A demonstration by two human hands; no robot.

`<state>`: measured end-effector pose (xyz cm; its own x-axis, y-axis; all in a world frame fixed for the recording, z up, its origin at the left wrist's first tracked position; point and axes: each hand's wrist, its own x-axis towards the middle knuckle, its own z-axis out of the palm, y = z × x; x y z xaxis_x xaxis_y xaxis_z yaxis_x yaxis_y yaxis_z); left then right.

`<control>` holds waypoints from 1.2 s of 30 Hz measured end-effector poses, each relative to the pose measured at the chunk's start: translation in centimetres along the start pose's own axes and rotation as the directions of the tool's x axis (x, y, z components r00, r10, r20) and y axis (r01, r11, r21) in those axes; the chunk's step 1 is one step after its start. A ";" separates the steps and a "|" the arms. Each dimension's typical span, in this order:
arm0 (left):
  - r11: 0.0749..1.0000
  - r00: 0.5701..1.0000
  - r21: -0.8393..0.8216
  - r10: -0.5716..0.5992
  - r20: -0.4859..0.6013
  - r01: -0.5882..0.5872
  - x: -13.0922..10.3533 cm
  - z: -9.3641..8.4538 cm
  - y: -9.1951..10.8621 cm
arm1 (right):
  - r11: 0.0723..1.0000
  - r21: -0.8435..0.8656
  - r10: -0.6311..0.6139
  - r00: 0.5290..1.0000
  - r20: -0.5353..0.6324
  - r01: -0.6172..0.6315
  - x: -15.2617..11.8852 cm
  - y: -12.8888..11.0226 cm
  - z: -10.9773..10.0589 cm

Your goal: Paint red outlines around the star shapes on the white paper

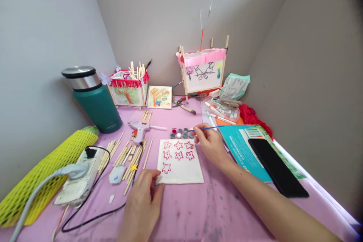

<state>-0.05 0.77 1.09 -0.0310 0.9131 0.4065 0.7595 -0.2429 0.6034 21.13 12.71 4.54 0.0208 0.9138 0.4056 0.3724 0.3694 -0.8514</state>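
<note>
- The right grip (210, 141) is closed on a thin blue brush (214, 127), pinched between thumb and fingers, its handle slanting up to the right.
- The brush's lower end is at the right side of the paint pots (179, 135), a small double row just beyond the panel.
- The left grip (144, 200) has its fingers loosely bent, thumb and forefinger at the panel's near left corner; whether they pinch it, I cannot tell.
- The white panel (187, 172) lies flat between the two grips, its far right corner just beside the right one.
- Seven red star outlines (179, 155) mark it: two rows of three, then a single one at left in the nearest row.
- Left of the panel, wooden sticks (121, 155) lie in loose bunches, a glue gun (140, 127) beyond some of them and a yellow star (134, 167) on top.
- Right of the right grip, a black phone (276, 166) rests partly on a blue book (241, 151).
- Farther out on the cloth-covered counter (181, 215) stand a teal bottle (98, 106), a stick-framed lantern (204, 73) and a drawn-on card (159, 97).
</note>
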 end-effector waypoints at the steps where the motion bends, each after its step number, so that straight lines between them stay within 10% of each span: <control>1: 1.000 1.000 0.004 0.000 -0.002 0.000 0.0 0.0 0.0 | 0.999 0.031 -0.018 1.000 -0.018 0.019 -0.4 -0.3 -0.5; 36: 0.999 1.000 0.035 -0.015 0.004 0.015 -0.2 0.2 -0.4 | 0.972 -0.180 -0.163 0.984 -0.065 0.149 -3.6 2.3 -1.0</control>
<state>-0.24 0.79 0.61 -0.0399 0.9179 0.3947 0.7814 -0.2176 0.5849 22.86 10.10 1.47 0.0205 0.8282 0.5600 0.5318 0.4653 -0.7076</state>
